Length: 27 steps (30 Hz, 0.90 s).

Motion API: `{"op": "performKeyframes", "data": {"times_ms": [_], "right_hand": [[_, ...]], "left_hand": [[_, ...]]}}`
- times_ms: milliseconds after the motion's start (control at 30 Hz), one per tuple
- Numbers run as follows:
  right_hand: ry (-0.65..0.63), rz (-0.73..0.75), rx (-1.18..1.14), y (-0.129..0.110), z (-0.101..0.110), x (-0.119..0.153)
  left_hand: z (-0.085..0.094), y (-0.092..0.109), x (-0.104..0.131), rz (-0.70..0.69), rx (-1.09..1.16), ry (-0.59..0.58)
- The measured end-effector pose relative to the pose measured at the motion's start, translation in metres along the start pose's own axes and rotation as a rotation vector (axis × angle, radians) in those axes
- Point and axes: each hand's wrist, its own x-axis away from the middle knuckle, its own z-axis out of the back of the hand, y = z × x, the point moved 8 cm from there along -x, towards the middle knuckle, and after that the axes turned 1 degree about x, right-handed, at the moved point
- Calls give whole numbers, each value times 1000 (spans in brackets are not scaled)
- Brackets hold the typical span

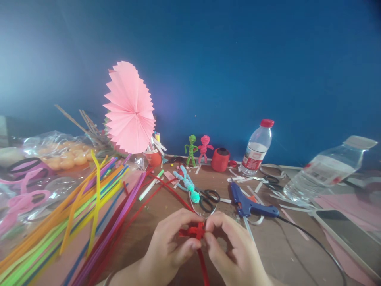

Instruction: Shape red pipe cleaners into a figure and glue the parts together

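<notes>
Low in the centre of the head view, my left hand (171, 242) pinches a bent, looped piece of red pipe cleaner (195, 231) between thumb and forefinger. My right hand (230, 246) meets it from the right, its thumb and fingertip closed on the same red piece. One red strand hangs down between my hands toward the bottom edge. Just beyond my fingers lie black-handled scissors (208, 200) and a light blue and turquoise pipe-cleaner figure (189, 184).
Pipe cleaners (80, 210) in many colours fill the left side. A blue glue gun (253, 204) lies right, with its cable trailing. Green (192, 150) and pink (204, 148) figures, a bottle (257, 149), a tilted bottle (327, 169) and a phone (351, 238) are further out.
</notes>
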Motion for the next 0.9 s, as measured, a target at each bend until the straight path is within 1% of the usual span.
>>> {"op": "performKeyframes", "data": {"times_ms": [200, 433, 500, 633, 700, 767, 833, 900], "right_hand": [[-4, -124, -67, 8, -2, 1], [9, -197, -117, 12, -3, 1], [13, -221, -131, 12, -3, 1], [52, -288, -180, 17, -1, 2], [46, -335, -216, 25, -2, 2], [-7, -370, -255, 34, -5, 0], [-62, -393, -299, 41, -6, -4], [-70, -418, -350, 45, -5, -8]], "left_hand": [[0, 3, -3, -21, 4, 4], [1, 1, -2, -7, 55, 6], [1, -1, 0, 13, 81, -1], [-1, -11, 3, 110, 135, 3], [0, -14, 4, 147, 106, 25], [2, -16, 2, 173, 33, 49], [6, -16, -1, 196, -39, 69], [10, -13, -6, 206, -87, 87]]}}
